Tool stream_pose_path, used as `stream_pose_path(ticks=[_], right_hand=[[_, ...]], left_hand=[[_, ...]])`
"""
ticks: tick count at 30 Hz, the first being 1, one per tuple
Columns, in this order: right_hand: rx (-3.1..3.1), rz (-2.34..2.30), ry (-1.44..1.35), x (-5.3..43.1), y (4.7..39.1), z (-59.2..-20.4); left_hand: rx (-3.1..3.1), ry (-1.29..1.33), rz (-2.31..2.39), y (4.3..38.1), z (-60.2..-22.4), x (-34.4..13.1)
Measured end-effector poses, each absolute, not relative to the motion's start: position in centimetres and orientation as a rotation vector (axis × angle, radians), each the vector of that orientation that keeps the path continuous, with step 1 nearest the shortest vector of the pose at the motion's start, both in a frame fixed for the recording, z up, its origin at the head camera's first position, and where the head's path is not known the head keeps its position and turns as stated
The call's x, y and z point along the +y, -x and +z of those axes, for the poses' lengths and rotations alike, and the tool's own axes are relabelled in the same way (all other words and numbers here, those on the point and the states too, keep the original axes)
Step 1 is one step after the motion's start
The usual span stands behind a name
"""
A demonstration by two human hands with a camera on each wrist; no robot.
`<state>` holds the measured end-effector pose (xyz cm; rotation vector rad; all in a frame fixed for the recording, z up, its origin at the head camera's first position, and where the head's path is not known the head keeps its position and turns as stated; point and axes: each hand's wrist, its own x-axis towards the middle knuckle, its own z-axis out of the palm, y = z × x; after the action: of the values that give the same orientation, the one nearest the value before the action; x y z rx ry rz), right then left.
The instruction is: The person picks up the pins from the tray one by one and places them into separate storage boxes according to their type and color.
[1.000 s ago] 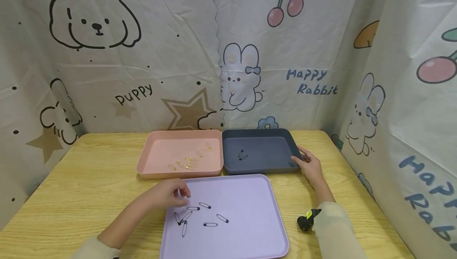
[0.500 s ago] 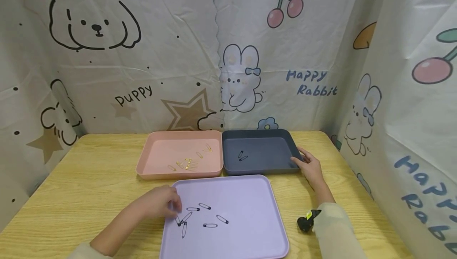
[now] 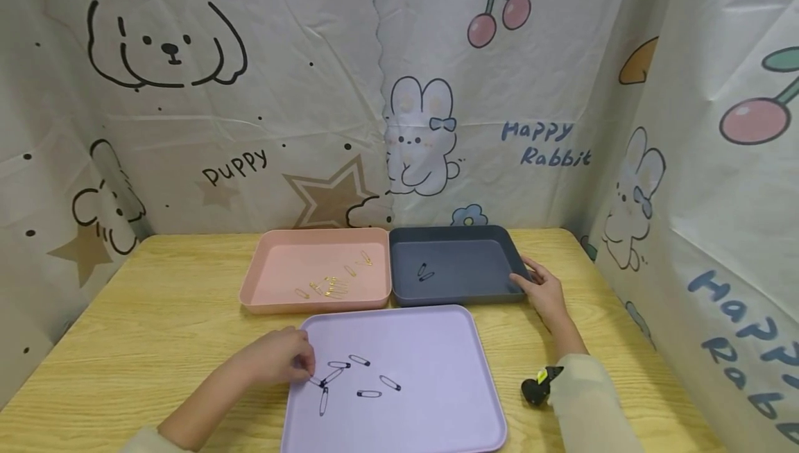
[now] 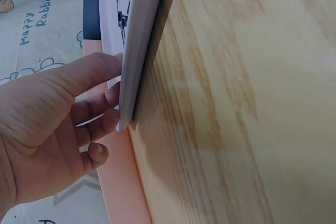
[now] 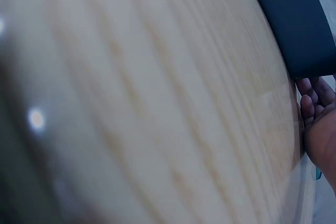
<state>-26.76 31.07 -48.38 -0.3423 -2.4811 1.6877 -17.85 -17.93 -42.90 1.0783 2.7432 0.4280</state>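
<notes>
My left hand (image 3: 275, 358) is at the left edge of the lilac tray (image 3: 431, 397), its fingertips pinching one end of a black safety pin (image 3: 317, 381). In the left wrist view, thumb and fingers meet at the tray's rim and hide the pinched end. Several more black safety pins (image 3: 370, 394) lie on the lilac tray, some crossing close to the held one. With the thumb over the rim, my right hand (image 3: 544, 293) holds the right side of the dark grey tray (image 3: 468, 248). Two black safety pins (image 3: 426, 277) lie in that tray.
A pink tray (image 3: 293, 245) with several gold safety pins (image 3: 337, 288) stands left of the dark one, against it. A black device (image 3: 535, 390) is at the right wrist. Printed curtains (image 3: 324, 57) enclose the wooden table (image 3: 175, 300) at back and sides.
My left hand has moved left and down to the tray's left edge and taken the end of a safety pin, which has turned flatter. The right hand has stayed put.
</notes>
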Motion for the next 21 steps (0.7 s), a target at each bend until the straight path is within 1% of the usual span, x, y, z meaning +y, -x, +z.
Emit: stream_pose_path(ticks=[12, 21], right_hand=[[-2.478, 1.69, 0.352, 31.1, 26.9, -48.4], [-2.479, 1.69, 0.338, 31.0, 26.8, -48.5]], left_hand=[[2.731, -0.861, 0.639, 18.2, -41.8, -17.8], [2.772, -0.801, 0.82, 19.6, -41.9, -17.1]])
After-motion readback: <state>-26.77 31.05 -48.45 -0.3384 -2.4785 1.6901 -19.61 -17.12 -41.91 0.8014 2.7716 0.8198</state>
